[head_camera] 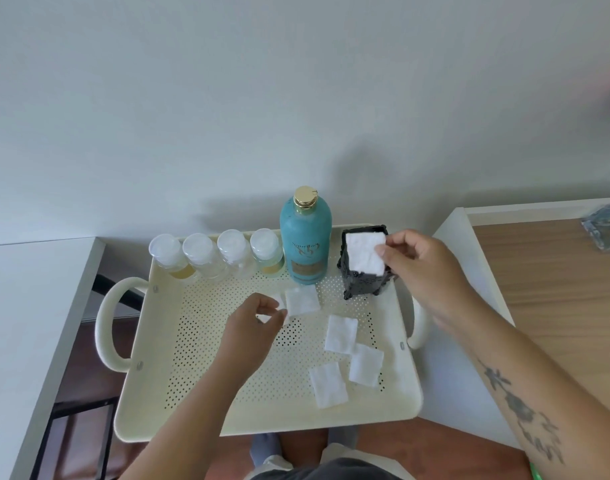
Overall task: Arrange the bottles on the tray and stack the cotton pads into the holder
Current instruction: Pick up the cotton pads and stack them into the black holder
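Note:
A cream perforated tray (199, 386) holds several small clear bottles (215, 256) in a row along its far edge, with a tall teal bottle (305, 242) beside them. A black holder (364, 282) stands at the far right corner. My right hand (425, 268) pinches a white cotton pad (366, 252) at the holder's open top. My left hand (253, 329) pinches another pad (279, 303) lying mid-tray, next to a flat pad (302, 300). Three more pads (341, 335) lie loose toward the tray's near right.
The tray has looped handles (106, 323) on both sides and rests across a gap between a white surface (30, 306) on the left and a white and wooden table (546, 289) on the right. A bluish packet (606, 225) lies at the far right.

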`<state>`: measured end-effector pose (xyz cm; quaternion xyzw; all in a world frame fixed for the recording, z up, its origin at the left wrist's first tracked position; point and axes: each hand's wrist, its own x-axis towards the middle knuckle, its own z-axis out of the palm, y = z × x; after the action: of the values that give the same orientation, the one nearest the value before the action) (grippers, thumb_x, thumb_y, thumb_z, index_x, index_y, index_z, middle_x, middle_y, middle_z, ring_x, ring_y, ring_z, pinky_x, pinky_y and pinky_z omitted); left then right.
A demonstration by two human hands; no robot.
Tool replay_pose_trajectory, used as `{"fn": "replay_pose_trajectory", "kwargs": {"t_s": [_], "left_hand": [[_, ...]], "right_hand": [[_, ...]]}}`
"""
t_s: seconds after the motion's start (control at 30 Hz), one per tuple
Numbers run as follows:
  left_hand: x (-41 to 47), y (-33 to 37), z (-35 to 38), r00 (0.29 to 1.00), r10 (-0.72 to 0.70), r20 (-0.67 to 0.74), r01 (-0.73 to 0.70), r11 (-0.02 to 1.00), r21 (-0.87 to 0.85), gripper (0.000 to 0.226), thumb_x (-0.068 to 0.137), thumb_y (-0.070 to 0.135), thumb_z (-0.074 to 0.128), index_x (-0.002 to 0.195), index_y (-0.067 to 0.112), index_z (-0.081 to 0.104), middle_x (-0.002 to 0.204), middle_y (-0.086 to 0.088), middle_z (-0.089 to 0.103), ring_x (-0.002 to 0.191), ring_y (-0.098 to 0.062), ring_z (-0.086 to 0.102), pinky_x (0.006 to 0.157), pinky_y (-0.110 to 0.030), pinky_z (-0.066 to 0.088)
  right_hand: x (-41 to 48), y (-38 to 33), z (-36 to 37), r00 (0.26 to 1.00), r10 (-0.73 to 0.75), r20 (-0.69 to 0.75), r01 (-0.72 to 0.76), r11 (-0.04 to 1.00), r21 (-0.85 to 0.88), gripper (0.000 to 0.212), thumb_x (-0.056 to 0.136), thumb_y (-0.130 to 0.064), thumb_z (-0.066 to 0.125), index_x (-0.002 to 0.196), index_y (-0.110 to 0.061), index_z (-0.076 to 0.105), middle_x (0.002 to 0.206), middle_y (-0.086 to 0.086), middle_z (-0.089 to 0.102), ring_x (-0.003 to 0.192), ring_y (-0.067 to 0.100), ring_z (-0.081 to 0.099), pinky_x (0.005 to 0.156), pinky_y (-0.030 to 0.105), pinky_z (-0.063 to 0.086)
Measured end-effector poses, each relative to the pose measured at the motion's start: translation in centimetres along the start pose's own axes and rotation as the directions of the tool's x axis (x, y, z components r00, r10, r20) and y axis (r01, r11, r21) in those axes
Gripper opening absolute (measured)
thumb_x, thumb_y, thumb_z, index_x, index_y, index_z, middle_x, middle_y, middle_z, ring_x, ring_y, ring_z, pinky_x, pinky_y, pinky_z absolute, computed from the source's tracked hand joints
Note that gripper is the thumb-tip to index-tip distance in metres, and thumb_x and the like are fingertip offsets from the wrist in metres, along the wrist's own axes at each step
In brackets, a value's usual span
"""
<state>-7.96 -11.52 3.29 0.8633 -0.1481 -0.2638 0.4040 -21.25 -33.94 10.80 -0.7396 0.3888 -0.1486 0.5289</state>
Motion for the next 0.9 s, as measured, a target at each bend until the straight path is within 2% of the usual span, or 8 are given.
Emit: {"fn": "replay_pose_trajectory", "kwargs": {"t_s": [0.13,0.23,0.3,0.37,0.43,0.53,0.7,0.9], "left_hand": [[1.5,-2.7,0.8,0.997,0.073,0.003,-0.069,0.937,0.344,0.037,0.089,0.029,0.068,0.123,0.018,0.058,0.123,0.001,0.059,0.115,-0.026,0.047,0.091,-0.033,0.037],[2.1,-3.4,1.3,0.997,0.083,0.001,-0.075,0.906,0.417,0.048,0.089,0.033,0.066,0.133,0.019,0.052,0.135,-0.001,0.054,0.120,-0.028,0.040,0.095,-0.040,0.038],[2.4,-3.6,1.5,0.995,0.099,0.002,-0.089,0.887,0.454,0.052,0.089,0.034,0.065,0.137,0.020,0.049,0.138,0.001,0.051,0.120,-0.027,0.039,0.097,-0.042,0.040],[2.7,-3.7,1.6,0.994,0.108,-0.001,-0.094,0.866,0.492,0.054,0.090,0.036,0.062,0.139,0.020,0.046,0.141,0.003,0.047,0.121,-0.026,0.038,0.100,-0.043,0.040],[3.0,-3.7,1.6,0.994,0.113,-0.005,-0.095,0.855,0.510,0.052,0.091,0.036,0.060,0.139,0.020,0.046,0.141,0.003,0.047,0.122,-0.026,0.039,0.099,-0.043,0.040],[3.4,-3.6,1.6,0.994,0.108,-0.008,-0.089,0.853,0.514,0.048,0.092,0.032,0.060,0.137,0.020,0.047,0.137,0.001,0.051,0.120,-0.026,0.041,0.098,-0.043,0.041],[3.6,-3.8,1.3,0.996,0.085,-0.010,-0.070,0.882,0.466,0.048,0.089,0.025,0.065,0.135,0.018,0.049,0.123,-0.003,0.057,0.112,-0.026,0.044,0.094,-0.043,0.045],[3.8,-4.7,0.6,0.999,0.031,-0.040,-0.014,0.930,0.367,0.031,0.087,0.020,0.069,0.115,0.015,0.058,0.102,0.000,0.052,0.099,-0.023,0.043,0.082,-0.032,0.036]], "right_hand": [[2.9,0.5,-0.4,1.000,-0.019,-0.015,0.017,0.992,-0.129,0.007,0.090,-0.028,0.064,0.083,-0.030,0.066,0.077,-0.009,0.065,0.064,-0.005,0.056,0.058,0.011,0.041],[4.0,0.7,0.0,0.999,-0.035,-0.011,0.032,0.970,-0.243,0.005,0.090,-0.028,0.064,0.090,-0.024,0.066,0.079,-0.010,0.062,0.072,0.008,0.057,0.060,0.019,0.040],[4.0,0.8,0.4,0.997,-0.078,-0.024,0.066,0.944,-0.322,0.011,0.091,-0.030,0.063,0.097,-0.021,0.063,0.082,-0.010,0.060,0.073,0.010,0.056,0.059,0.022,0.039],[3.3,0.9,0.8,0.974,-0.211,-0.088,0.151,0.883,-0.444,0.018,0.093,-0.031,0.060,0.105,-0.017,0.059,0.091,-0.005,0.057,0.082,0.016,0.054,0.062,0.029,0.040],[2.3,1.1,1.2,0.914,-0.391,-0.112,0.263,0.779,-0.569,0.018,0.094,-0.026,0.058,0.106,-0.013,0.060,0.098,0.001,0.057,0.092,0.022,0.052,0.067,0.035,0.046],[1.0,1.9,1.5,0.857,-0.516,0.011,0.391,0.635,-0.667,0.014,0.090,-0.016,0.061,0.103,-0.012,0.066,0.102,0.003,0.065,0.099,0.030,0.055,0.078,0.045,0.049],[0.3,3.0,1.9,0.828,-0.531,0.178,0.491,0.536,-0.686,0.020,0.094,-0.025,0.053,0.098,-0.015,0.070,0.106,-0.004,0.071,0.119,0.028,0.055,0.104,0.041,0.039],[0.2,3.6,2.1,0.870,-0.415,0.265,0.456,0.474,-0.753,0.050,0.096,-0.050,0.034,0.105,-0.017,0.071,0.112,-0.007,0.071,0.133,0.022,0.047,0.115,0.047,0.025]]}}
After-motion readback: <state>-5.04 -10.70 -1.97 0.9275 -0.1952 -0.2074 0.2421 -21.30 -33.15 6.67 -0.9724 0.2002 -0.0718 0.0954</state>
